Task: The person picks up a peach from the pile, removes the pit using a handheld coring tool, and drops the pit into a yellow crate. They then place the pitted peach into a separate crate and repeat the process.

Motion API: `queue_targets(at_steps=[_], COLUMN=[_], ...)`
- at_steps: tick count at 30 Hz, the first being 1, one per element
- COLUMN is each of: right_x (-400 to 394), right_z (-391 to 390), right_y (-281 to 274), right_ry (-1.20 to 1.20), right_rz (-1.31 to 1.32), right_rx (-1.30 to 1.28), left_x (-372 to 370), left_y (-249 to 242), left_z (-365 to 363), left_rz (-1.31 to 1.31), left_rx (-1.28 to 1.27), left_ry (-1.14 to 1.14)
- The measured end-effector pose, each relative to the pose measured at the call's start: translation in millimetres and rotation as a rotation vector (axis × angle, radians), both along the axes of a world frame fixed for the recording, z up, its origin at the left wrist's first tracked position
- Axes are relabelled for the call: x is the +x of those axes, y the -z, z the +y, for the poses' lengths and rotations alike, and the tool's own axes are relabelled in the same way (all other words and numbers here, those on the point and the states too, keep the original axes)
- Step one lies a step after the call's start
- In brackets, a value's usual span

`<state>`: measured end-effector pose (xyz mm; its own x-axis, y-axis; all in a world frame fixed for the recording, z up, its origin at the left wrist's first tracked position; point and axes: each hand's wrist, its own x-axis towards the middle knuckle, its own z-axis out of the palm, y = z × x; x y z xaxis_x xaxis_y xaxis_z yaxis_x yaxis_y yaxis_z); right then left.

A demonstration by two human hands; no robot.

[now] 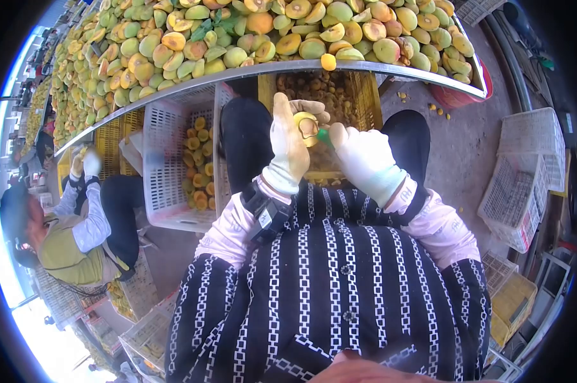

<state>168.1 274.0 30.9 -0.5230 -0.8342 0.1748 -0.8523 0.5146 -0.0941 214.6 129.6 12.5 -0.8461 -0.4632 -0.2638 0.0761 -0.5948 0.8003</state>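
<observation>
My left hand, in a white glove with tan fingers, is closed around a yellow peach half, its cut face and brown pit cavity turned toward me. In my right hand, also gloved, is a small tool with a green handle. Its tip meets the peach half, and the working end is hidden. Below both hands, between my knees, a yellow crate holds brown pits and scraps. Just beyond them, a heap of whole and cut peaches covers a metal-edged table.
At my left stands a white crate with peach halves inside. Another gloved person sits farther left. White crates stand on the right, and a red tub sits under the table corner. One peach piece rests on the table edge.
</observation>
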Motion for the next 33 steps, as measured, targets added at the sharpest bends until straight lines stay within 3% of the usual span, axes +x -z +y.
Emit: queue_targets(at_steps=[7, 9, 16, 19, 21, 26, 27, 29, 31, 33], right_x=[13, 12, 15, 13, 5, -9, -11, -14, -18, -24], right_z=[-6, -5, -1, -7, -13, -10, -9, -5, 1, 10], right_y=[-6, -6, 5, 2, -27, -19, -10, 11, 18, 8], right_ry=[0.003, -0.037, -0.106, -0.094, 0.110, 0.035, 0.035, -0.033, -0.014, -0.020], right_rz=[-0.143, -0.262, -0.535, -0.566, -1.453, -1.999, -2.000, -2.548, -2.530, -2.374], right_rx=[0.041, 0.089, -0.058, -0.198, -0.062, -0.254, -0.257, -0.482, -0.547, -0.568], left_x=[-1, 4, 8, 5, 1, -9, -11, -22, -36, -50], left_y=[1, 2, 6, 6, 10, 11, 13, 18, 18, 44], left_z=[-4, -15, -23, -22, -22, -20, -20, -22, -21, -45], left_rz=[-0.083, -0.133, -0.124, -0.132, -0.134, -0.145, -0.129, -0.125, -0.141, -0.114], left_rx=[0.074, 0.007, -0.258, -0.133, -0.064, -0.146, -0.200, -0.299, -0.361, -0.199], left_ry=[-0.077, 0.176, 0.326, 0.259, 0.238, 0.155, 0.154, 0.188, 0.053, -0.057])
